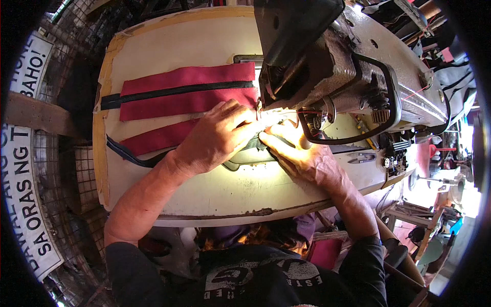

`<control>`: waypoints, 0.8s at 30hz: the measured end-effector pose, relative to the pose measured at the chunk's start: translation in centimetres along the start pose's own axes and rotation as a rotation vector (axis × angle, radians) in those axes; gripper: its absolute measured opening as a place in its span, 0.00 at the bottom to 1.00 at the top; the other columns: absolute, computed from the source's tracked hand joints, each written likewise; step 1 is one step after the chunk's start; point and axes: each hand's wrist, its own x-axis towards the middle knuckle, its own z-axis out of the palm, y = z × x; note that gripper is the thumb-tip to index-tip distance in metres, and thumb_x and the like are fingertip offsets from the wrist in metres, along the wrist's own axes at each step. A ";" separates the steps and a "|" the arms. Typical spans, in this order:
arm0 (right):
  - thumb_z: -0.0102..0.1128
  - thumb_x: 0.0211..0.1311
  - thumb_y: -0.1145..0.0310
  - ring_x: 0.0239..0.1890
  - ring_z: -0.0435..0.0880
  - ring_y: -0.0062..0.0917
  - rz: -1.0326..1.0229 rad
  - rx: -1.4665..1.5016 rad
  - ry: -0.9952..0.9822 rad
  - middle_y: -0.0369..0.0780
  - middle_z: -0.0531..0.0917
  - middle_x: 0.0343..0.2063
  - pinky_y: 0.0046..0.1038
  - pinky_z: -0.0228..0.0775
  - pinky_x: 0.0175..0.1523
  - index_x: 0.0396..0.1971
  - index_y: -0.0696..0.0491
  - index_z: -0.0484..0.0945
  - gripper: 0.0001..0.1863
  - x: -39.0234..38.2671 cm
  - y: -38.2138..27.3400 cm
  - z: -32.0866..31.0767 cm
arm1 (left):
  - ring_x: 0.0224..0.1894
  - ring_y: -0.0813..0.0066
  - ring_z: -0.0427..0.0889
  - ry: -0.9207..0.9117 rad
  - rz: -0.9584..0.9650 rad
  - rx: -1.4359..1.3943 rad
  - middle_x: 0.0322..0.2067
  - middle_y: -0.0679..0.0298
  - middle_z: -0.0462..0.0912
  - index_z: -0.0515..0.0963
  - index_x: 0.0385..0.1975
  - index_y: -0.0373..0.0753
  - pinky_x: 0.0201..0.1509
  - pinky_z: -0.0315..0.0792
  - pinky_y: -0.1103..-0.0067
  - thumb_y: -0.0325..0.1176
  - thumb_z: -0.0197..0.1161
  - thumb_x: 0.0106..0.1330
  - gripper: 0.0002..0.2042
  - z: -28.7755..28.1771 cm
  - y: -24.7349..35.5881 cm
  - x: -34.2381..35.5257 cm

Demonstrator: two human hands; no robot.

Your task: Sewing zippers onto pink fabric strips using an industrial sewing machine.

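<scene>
The needle area of a dark sewing machine (327,61) is brightly lit. Close to its left side, my left hand (217,134) has its fingers curled and pinched on the edge of a dark fabric piece (250,157). Opposite it, my right hand (302,153) grips the same piece, thumb toward the left hand; its fingertips are partly lost in glare. Beyond my left hand lies a red fabric panel (184,105) with a black zipper (189,91) along its middle. A second red strip (158,137) runs under my left wrist, beside a loose black zipper tape (128,156).
The pale sewing table (204,204) has a worn front edge and tape around its far rim. Small metal scissors or snips (362,158) and a yellow-handled tool (364,130) lie at the right. Wire mesh with white signs (30,199) stands on the left.
</scene>
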 end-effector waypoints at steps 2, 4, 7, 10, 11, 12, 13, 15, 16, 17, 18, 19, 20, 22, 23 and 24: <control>0.64 0.63 0.72 0.43 0.85 0.41 0.010 0.016 0.007 0.45 0.84 0.42 0.43 0.77 0.50 0.53 0.46 0.83 0.18 0.0 0.0 0.0 | 0.46 0.63 0.82 -0.003 0.015 0.018 0.45 0.59 0.84 0.84 0.48 0.36 0.54 0.78 0.69 0.27 0.63 0.60 0.16 0.0 0.0 0.0; 0.64 0.63 0.72 0.44 0.85 0.40 -0.004 -0.028 -0.010 0.45 0.85 0.42 0.43 0.77 0.50 0.53 0.47 0.82 0.18 0.0 0.0 0.1 | 0.47 0.64 0.82 -0.023 0.006 0.046 0.47 0.60 0.84 0.83 0.49 0.36 0.55 0.78 0.69 0.29 0.61 0.61 0.16 -0.1 0.2 0.1; 0.64 0.62 0.72 0.45 0.85 0.41 -0.006 0.007 -0.026 0.45 0.85 0.43 0.45 0.76 0.52 0.52 0.48 0.82 0.17 0.2 0.0 0.0 | 0.48 0.63 0.81 -0.045 -0.027 0.066 0.49 0.60 0.83 0.82 0.50 0.36 0.56 0.77 0.68 0.31 0.60 0.62 0.17 -0.1 0.5 0.1; 0.65 0.61 0.72 0.46 0.85 0.41 -0.035 -0.014 0.009 0.45 0.85 0.45 0.46 0.76 0.54 0.51 0.49 0.82 0.16 0.5 -0.1 -0.1 | 0.49 0.63 0.81 -0.084 -0.031 0.114 0.49 0.59 0.83 0.82 0.50 0.36 0.57 0.76 0.68 0.32 0.59 0.62 0.17 -0.3 0.9 0.1; 0.65 0.61 0.72 0.46 0.85 0.41 -0.037 0.000 0.029 0.45 0.85 0.45 0.46 0.76 0.54 0.51 0.49 0.82 0.16 0.5 -0.2 -0.2 | 0.49 0.63 0.81 -0.087 -0.025 0.117 0.49 0.59 0.83 0.82 0.50 0.36 0.57 0.76 0.68 0.32 0.59 0.62 0.17 -0.4 1.0 0.1; 0.69 0.57 0.73 0.50 0.84 0.41 -0.003 0.019 0.011 0.44 0.84 0.46 0.45 0.74 0.60 0.50 0.50 0.83 0.19 0.6 -0.3 -0.3 | 0.49 0.63 0.81 -0.099 -0.007 0.146 0.50 0.59 0.82 0.81 0.49 0.35 0.56 0.76 0.68 0.32 0.59 0.61 0.17 -0.4 1.1 0.1; 0.73 0.54 0.74 0.55 0.83 0.41 0.032 0.039 -0.008 0.42 0.84 0.48 0.44 0.71 0.66 0.50 0.50 0.85 0.21 0.5 -0.4 -0.4 | 0.49 0.62 0.81 -0.111 0.011 0.175 0.50 0.58 0.82 0.81 0.49 0.35 0.56 0.76 0.68 0.32 0.59 0.61 0.17 -0.5 1.2 0.1; 0.72 0.54 0.74 0.54 0.83 0.41 0.037 0.036 0.007 0.43 0.84 0.47 0.43 0.72 0.64 0.49 0.51 0.85 0.20 0.5 -0.4 -0.3 | 0.49 0.62 0.81 -0.111 0.012 0.179 0.49 0.58 0.82 0.81 0.48 0.35 0.56 0.76 0.68 0.32 0.60 0.61 0.17 -0.6 1.2 0.1; 0.72 0.55 0.74 0.54 0.83 0.42 0.044 0.025 -0.003 0.43 0.84 0.47 0.42 0.73 0.63 0.49 0.52 0.85 0.19 0.4 -0.4 -0.2 | 0.49 0.62 0.81 -0.118 0.006 0.186 0.49 0.58 0.82 0.81 0.48 0.35 0.55 0.76 0.68 0.32 0.60 0.61 0.17 -0.6 1.2 0.1; 0.72 0.55 0.74 0.54 0.83 0.42 0.043 0.033 0.024 0.43 0.84 0.47 0.42 0.73 0.63 0.49 0.52 0.85 0.19 0.3 -0.3 -0.1 | 0.49 0.62 0.81 -0.114 0.013 0.185 0.49 0.58 0.82 0.81 0.48 0.35 0.55 0.76 0.68 0.32 0.60 0.61 0.17 -0.6 1.1 0.1; 0.68 0.57 0.74 0.52 0.83 0.43 0.027 0.016 0.033 0.45 0.85 0.46 0.45 0.73 0.61 0.50 0.50 0.84 0.19 0.2 -0.2 0.1 | 0.48 0.62 0.81 -0.108 0.009 0.167 0.48 0.58 0.82 0.82 0.48 0.35 0.55 0.77 0.68 0.32 0.60 0.60 0.16 -0.5 1.1 0.1; 0.64 0.59 0.73 0.51 0.82 0.44 0.021 -0.007 0.015 0.46 0.85 0.45 0.48 0.73 0.58 0.52 0.48 0.83 0.19 0.1 -0.1 0.3 | 0.47 0.62 0.81 -0.102 -0.003 0.150 0.47 0.58 0.82 0.82 0.47 0.34 0.55 0.77 0.68 0.31 0.61 0.60 0.16 -0.4 1.0 0.0; 0.64 0.59 0.73 0.51 0.82 0.44 0.011 -0.001 0.041 0.46 0.85 0.45 0.48 0.73 0.58 0.52 0.48 0.83 0.19 0.0 0.0 0.6 | 0.47 0.62 0.81 -0.101 0.005 0.148 0.47 0.58 0.82 0.82 0.47 0.34 0.55 0.77 0.68 0.31 0.61 0.60 0.16 -0.3 0.9 0.0; 0.62 0.59 0.71 0.50 0.82 0.44 0.013 -0.034 -0.015 0.46 0.85 0.45 0.47 0.73 0.58 0.55 0.47 0.83 0.21 -0.4 0.2 0.8 | 0.47 0.61 0.82 -0.043 -0.039 0.065 0.45 0.59 0.82 0.83 0.45 0.34 0.54 0.77 0.68 0.30 0.62 0.59 0.15 0.0 0.6 -0.1; 0.62 0.59 0.71 0.50 0.82 0.44 0.007 -0.037 0.001 0.46 0.85 0.45 0.47 0.73 0.58 0.55 0.47 0.83 0.21 -0.6 0.2 0.9 | 0.47 0.61 0.82 -0.050 -0.036 0.066 0.45 0.59 0.82 0.83 0.45 0.34 0.54 0.77 0.68 0.30 0.62 0.59 0.15 0.2 0.5 -0.1; 0.61 0.60 0.71 0.50 0.82 0.43 0.011 -0.029 -0.001 0.46 0.85 0.45 0.47 0.73 0.58 0.55 0.48 0.82 0.21 -0.8 0.2 1.0 | 0.46 0.62 0.81 -0.013 -0.050 0.019 0.44 0.60 0.81 0.83 0.43 0.35 0.54 0.77 0.69 0.30 0.63 0.59 0.13 0.3 0.3 -0.2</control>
